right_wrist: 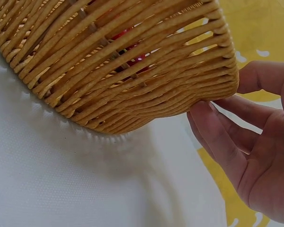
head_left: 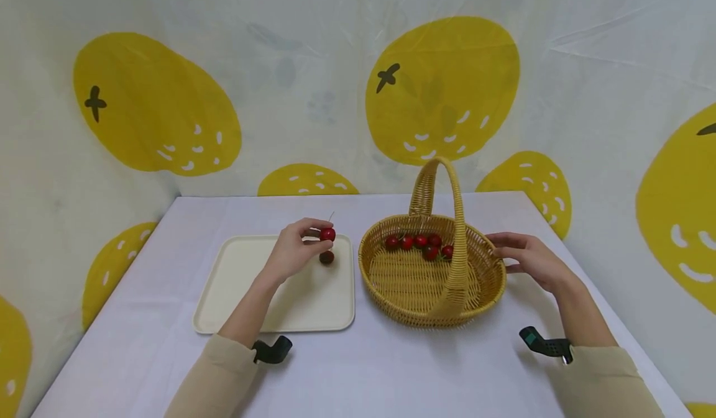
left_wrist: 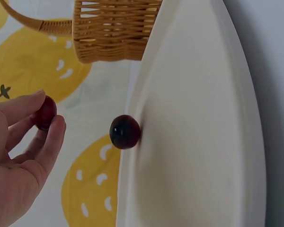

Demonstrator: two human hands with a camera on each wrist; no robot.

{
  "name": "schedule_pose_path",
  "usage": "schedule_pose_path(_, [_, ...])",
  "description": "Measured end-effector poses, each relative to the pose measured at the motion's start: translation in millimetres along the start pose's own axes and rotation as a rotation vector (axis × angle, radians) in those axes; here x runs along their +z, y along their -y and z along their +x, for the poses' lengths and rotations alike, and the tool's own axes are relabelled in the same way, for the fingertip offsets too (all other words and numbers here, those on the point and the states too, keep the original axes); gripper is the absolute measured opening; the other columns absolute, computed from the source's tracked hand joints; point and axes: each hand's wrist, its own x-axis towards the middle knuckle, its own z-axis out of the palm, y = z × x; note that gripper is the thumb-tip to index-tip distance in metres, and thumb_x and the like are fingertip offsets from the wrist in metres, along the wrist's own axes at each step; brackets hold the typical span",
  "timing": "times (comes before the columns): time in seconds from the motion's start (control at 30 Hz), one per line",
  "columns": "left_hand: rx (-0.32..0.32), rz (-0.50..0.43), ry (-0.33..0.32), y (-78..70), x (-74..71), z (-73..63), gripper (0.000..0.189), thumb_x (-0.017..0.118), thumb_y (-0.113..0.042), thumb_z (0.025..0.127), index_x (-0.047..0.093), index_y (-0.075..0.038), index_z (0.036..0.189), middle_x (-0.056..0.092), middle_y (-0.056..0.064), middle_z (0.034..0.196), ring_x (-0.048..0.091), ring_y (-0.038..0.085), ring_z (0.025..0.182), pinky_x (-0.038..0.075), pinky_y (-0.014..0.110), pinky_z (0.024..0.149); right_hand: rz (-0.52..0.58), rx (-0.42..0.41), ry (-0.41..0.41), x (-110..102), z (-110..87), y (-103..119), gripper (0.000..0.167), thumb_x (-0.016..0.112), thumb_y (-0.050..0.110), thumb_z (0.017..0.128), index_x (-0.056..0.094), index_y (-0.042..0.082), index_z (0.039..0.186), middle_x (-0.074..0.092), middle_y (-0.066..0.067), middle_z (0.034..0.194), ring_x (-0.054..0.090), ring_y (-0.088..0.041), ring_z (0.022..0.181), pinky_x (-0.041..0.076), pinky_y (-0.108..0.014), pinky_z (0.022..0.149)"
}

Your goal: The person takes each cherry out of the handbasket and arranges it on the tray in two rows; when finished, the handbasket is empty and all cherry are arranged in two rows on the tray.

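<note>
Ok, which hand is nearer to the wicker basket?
Right. The right hand has its grip at the right end of the wicker basket; the left hand, pinching a cherry, is left of it, above the tray.

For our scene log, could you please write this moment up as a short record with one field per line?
Left hand: pinches a stemmed cherry above the tray
Right hand: grips the basket's rim
Tray: cream, rounded corners; one loose cherry on it
Basket: woven, with arched handle; at least six cherries inside
Surface: white tablecloth
Backdrop: pale cloth, yellow fruit print
</note>
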Motion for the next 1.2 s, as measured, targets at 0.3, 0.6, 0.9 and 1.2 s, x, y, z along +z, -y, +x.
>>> schedule_pose_path(0.3, [-0.015,0.077,-0.018,9.4,-20.9,0.3,0.040,0.080,-0.005,0.090,0.069,-0.004,0.128,0.071,0.013,0.115,0.070,0.030,0.104,0.058,0.035,0.089,0.004,-0.003,-0.002,1.2,-2.0,3.5,0.049,0.052,0.016,0.107,0.044,-0.012,0.147,0.050,-0.033,0.143,0.063,-0.005,0.105,0.059,-0.040,0.085])
schedule_pose_path(0.6, [-0.067,0.150,-0.017,23.3,-41.1,-2.5,0.038,0.078,-0.006,0.091,0.069,0.000,0.127,0.074,0.012,0.111,0.070,0.030,0.107,0.056,0.036,0.090,0.007,-0.009,-0.010,3.6,-3.4,5.1,0.049,0.053,0.016,0.107,0.044,-0.012,0.147,0.049,-0.034,0.145,0.062,-0.003,0.105,0.059,-0.038,0.084])
schedule_pose_path(0.9, [-0.137,0.243,0.010,30.7,-50.3,-2.1,0.037,0.079,-0.008,0.091,0.070,-0.001,0.126,0.073,0.014,0.113,0.068,0.031,0.107,0.052,0.037,0.087,0.005,-0.003,-0.009,0.3,-3.3,2.2,0.050,0.053,0.016,0.108,0.043,-0.012,0.147,0.048,-0.034,0.146,0.062,-0.001,0.105,0.059,-0.037,0.084])
schedule_pose_path(1.2, [-0.202,0.311,0.053,37.0,-54.3,-4.2,0.035,0.078,-0.005,0.090,0.071,0.000,0.123,0.073,0.012,0.106,0.068,0.028,0.101,0.052,0.036,0.081,-0.005,0.003,-0.002,0.3,-2.4,3.1,0.050,0.052,0.017,0.108,0.042,-0.012,0.148,0.047,-0.034,0.146,0.061,-0.001,0.105,0.059,-0.036,0.084])
